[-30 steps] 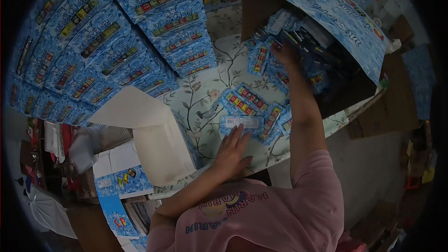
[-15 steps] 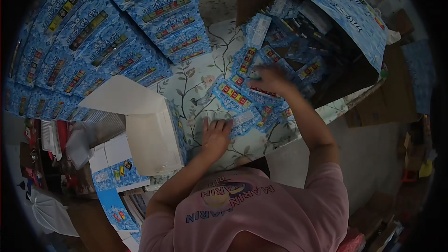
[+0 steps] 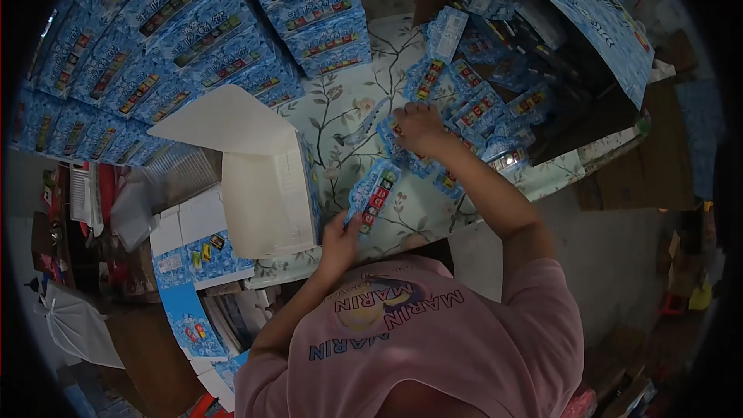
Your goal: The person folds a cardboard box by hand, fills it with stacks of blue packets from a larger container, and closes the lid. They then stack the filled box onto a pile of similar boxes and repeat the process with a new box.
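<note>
My left hand (image 3: 339,241) is closed on one end of a blue packet (image 3: 374,198) with a row of coloured squares, tilted above the floral tablecloth beside the open box. My right hand (image 3: 420,130) reaches over a pile of similar packets (image 3: 478,112), its fingers curled down on the edge of another blue packet (image 3: 389,138). Part of that packet is hidden under the hand. An open white-lined box (image 3: 263,205) stands left of my left hand, its lid flap raised.
A large carton (image 3: 573,128) lies open at the right, packets spilling from it. Tall stacks of blue printed boxes (image 3: 193,31) rise at the back left. Flat box blanks (image 3: 186,255) and clear plastic trays (image 3: 182,178) lie at the left. The tablecloth (image 3: 340,101) has a floral pattern.
My left hand has taken hold of a packet and drawn it down toward the body. My right hand has moved left over the pile. The whole view has shifted slightly.
</note>
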### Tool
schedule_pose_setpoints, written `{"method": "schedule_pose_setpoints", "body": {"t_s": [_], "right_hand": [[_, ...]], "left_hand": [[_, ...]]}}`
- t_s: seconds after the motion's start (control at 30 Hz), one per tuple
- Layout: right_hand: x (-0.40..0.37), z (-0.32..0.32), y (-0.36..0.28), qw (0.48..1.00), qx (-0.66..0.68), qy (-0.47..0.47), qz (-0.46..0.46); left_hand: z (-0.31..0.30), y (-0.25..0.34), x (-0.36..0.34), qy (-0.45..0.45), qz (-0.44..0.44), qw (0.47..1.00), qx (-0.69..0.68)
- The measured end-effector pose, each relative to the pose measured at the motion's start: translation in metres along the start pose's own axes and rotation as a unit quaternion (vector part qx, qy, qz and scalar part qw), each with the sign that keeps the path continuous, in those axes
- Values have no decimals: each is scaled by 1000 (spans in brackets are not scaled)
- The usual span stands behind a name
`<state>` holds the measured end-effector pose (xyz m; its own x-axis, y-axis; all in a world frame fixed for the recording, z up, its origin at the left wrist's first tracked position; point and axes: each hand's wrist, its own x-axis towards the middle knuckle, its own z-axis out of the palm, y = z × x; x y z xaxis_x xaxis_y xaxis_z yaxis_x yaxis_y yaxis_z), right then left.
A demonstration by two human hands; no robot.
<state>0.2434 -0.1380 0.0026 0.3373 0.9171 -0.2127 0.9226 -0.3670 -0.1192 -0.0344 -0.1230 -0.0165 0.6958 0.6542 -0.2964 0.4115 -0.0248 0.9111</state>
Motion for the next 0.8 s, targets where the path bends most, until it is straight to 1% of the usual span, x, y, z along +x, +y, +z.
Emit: {"method": "schedule_pose_setpoints", "body": {"t_s": [0.03,0.07,0.1,0.13,0.17,0.23,0.27,0.33,0.37,0.43,0.47,0.5,0.53,0.57,0.6,0.63,0.67,0.7,0.73,0.77,0.8], "right_hand": [[3,-4,0,1000,-6,-21,15],[5,-5,-1,1000,-7,-21,16],[10,-6,-2,999,9,-12,33],[15,-7,-2,999,24,0,48],[21,-5,2,999,21,3,46],[30,2,14,974,215,63,27],[33,5,20,975,212,62,23],[28,2,24,954,295,33,-29],[24,2,25,955,293,34,-28],[2,-13,14,874,478,89,8],[-5,-10,12,875,476,90,10],[-13,-4,10,812,572,113,-9],[-22,2,6,738,660,137,-29],[-32,8,-1,740,658,139,-26],[-44,14,-11,646,759,85,-1],[-56,18,-18,538,842,29,23],[-67,15,-19,582,810,47,56],[-71,16,-10,583,809,48,57],[-75,19,3,765,625,145,57],[-80,24,15,889,393,228,53],[-85,28,23,889,393,228,55]], "left_hand": [[1,-2,0,-6,-22,995,-102],[3,-1,1,-7,-21,994,-102],[7,4,3,-7,-86,964,-253],[10,8,6,-7,-147,906,-397],[10,12,9,-5,-142,906,-399],[11,17,14,-19,-154,860,-487],[11,17,17,-16,-152,858,-490],[13,16,21,-30,-122,849,-514],[14,17,21,-32,-121,848,-515],[16,23,22,-39,-106,853,-509],[17,24,25,-42,-106,852,-511],[19,25,27,-32,-78,874,-478],[21,26,29,-22,-50,894,-445],[21,29,30,-27,-50,893,-446],[19,33,32,-48,-26,895,-443],[18,35,33,-68,-3,895,-440],[18,31,33,-71,-4,894,-442],[17,23,34,-46,26,931,-362],[15,16,34,-21,55,959,-279],[11,9,32,-22,53,959,-279],[5,4,29,-11,118,983,-141]]}}
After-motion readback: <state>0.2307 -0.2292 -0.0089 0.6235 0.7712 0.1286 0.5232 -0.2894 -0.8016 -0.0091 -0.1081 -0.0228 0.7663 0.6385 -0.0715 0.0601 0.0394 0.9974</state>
